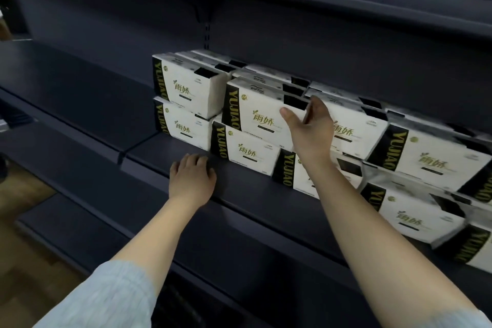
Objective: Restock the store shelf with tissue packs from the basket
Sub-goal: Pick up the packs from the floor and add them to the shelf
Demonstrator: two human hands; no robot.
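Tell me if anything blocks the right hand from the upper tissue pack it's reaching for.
Nothing visible does. The right hand is already on the upper pack, thumb on its front and fingers over its top right corner. The left hand rests apart on the shelf.

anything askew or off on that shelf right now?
Yes. The upper tissue pack that the right hand grips sits tilted and sticks out past the stack to its left, not squared up. Packs further right also lean unevenly. The left hand rests on the shelf. No visible damage.

Tissue packs (262,117) stacked two high fill the shelf's (80,98) right side; its left side lies bare.
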